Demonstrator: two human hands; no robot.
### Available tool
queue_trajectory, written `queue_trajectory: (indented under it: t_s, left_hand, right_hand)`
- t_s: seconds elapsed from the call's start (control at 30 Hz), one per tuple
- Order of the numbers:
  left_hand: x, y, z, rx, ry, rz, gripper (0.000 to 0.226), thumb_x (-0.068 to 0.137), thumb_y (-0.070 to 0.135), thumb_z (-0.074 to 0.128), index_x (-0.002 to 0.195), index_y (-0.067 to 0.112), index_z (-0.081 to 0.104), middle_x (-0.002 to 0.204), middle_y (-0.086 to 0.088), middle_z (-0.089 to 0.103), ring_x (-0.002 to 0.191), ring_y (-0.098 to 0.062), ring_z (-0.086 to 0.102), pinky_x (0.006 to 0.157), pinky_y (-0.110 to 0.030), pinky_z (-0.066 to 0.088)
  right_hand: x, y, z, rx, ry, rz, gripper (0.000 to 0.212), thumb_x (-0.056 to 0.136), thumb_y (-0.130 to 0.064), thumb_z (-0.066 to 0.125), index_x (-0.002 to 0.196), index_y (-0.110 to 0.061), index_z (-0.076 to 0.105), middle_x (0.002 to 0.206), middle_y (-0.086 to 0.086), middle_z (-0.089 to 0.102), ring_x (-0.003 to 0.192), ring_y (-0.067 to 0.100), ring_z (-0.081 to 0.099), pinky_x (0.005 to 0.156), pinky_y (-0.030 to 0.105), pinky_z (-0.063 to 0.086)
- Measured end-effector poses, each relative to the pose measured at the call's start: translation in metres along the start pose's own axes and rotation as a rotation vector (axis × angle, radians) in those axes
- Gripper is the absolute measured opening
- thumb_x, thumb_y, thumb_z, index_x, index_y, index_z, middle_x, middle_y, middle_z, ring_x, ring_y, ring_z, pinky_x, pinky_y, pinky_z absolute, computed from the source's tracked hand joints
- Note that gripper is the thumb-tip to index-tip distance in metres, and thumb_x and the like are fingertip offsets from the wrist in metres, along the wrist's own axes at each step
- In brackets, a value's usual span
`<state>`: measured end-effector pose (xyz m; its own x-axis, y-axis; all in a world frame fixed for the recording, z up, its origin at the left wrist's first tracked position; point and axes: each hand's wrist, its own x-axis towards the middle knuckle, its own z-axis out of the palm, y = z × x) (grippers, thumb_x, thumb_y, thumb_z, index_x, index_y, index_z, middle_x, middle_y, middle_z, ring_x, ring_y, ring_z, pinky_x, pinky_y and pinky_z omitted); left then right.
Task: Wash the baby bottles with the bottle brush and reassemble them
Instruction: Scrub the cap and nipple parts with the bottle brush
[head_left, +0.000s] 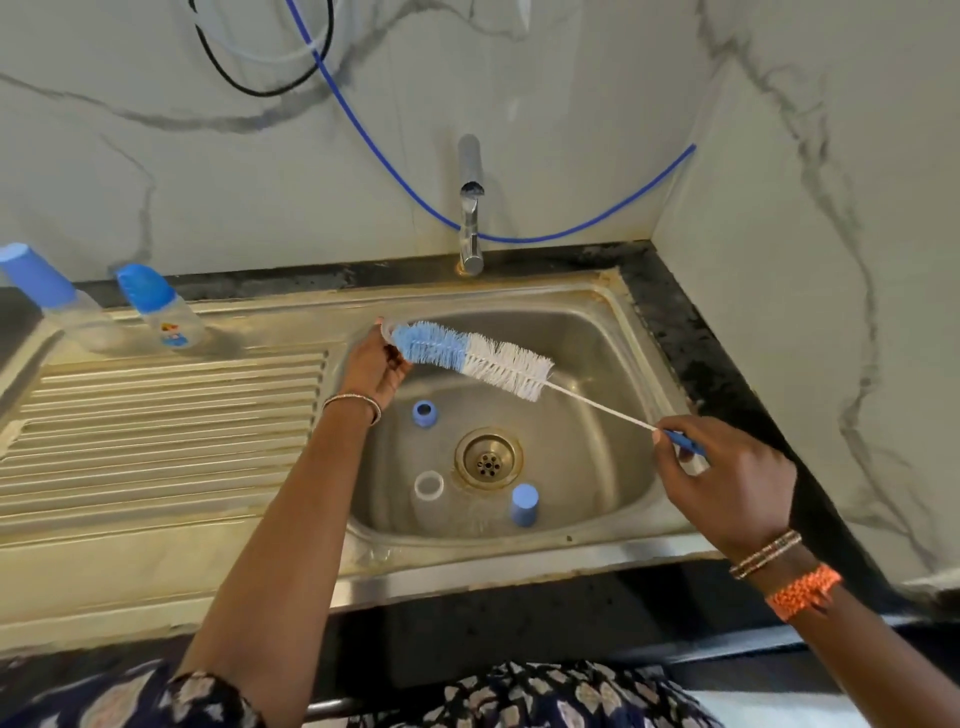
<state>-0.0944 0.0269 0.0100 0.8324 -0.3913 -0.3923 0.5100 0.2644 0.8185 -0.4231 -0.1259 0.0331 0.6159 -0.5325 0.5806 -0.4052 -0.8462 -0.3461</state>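
Brush (470, 358) handle pinched by right hand (727, 483); small clear part, likely a teat, gripped in left hand (374, 366) at brush tip. Open bottle (430, 501) stood in sink (613, 332). Risk: the slippery part could be dropped toward the drain (488, 460)

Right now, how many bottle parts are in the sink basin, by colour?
Blue: 2, a ring and a cap
Clear: 1, a bottle body
Total: 3
The small piece held in the left hand is not counted.
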Motion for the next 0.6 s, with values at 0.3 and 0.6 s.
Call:
queue_trajectory:
  t_s: [0.3,0.6]
  left_hand:
    - [-0.016,0.018,-0.003,-0.052,-0.087,-0.056,0.018,0.096,0.025,0.053,0.101,0.008,0.055,0.084,-0.008,0.068,0.074,-0.014,0.067,0.061,-0.023,0.057]
    - [-0.011,0.024,0.000,-0.095,0.005,-0.052,0.016,0.096,0.024,0.053,0.094,0.008,0.057,0.116,-0.012,0.060,0.077,-0.014,0.065,0.073,-0.023,0.054]
  right_hand:
    - [0.001,-0.015,-0.006,0.041,-0.153,0.096,0.006,0.082,-0.020,0.068,0.080,-0.025,0.066,0.061,-0.012,0.056,0.051,0.008,0.053,0.046,0.028,0.048]
    - [0.011,-0.034,-0.004,-0.243,0.240,-0.313,0.018,0.091,-0.019,0.059,0.091,-0.014,0.076,0.069,0.000,0.067,0.052,0.019,0.056,0.045,0.024,0.036]
